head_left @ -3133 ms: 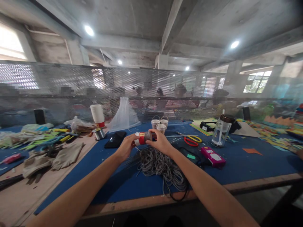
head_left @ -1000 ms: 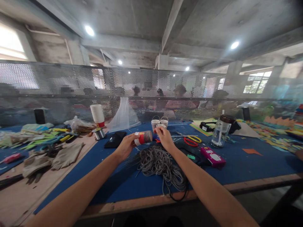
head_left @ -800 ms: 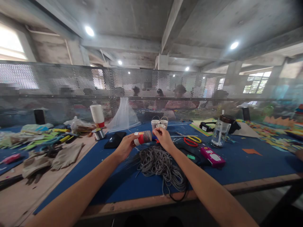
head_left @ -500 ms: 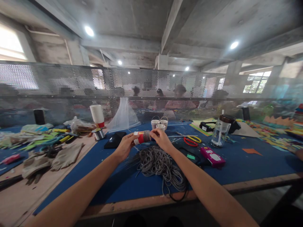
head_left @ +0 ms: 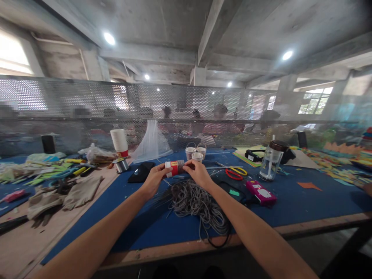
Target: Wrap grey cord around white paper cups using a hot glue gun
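A red-and-white paper cup [head_left: 172, 169] lies sideways in my left hand [head_left: 155, 179], whose fingers are closed round its white end. Grey cord [head_left: 180, 166] is wound about the cup's other end. There, my right hand [head_left: 198, 173] pinches the cord; its fingertips touch the wound part. Below both hands a loose heap of grey cord [head_left: 193, 199] rests on the blue table covering [head_left: 145, 228]. Just behind my right hand stand several small white buckets [head_left: 197, 156] with thin handles.
Red and yellow scissors [head_left: 235, 173], a magenta box [head_left: 260, 193] and a glass bottle [head_left: 270, 162] are at the right. To the left are a black phone [head_left: 141, 172], a wire spool [head_left: 121, 165], stacked paper cups [head_left: 119, 142] and work gloves [head_left: 81, 192]. A perforated screen [head_left: 174, 100] runs behind.
The cup has turned slightly in my left hand, bringing its printed label more into view. My right hand has shifted a little left and down along the wound cord.
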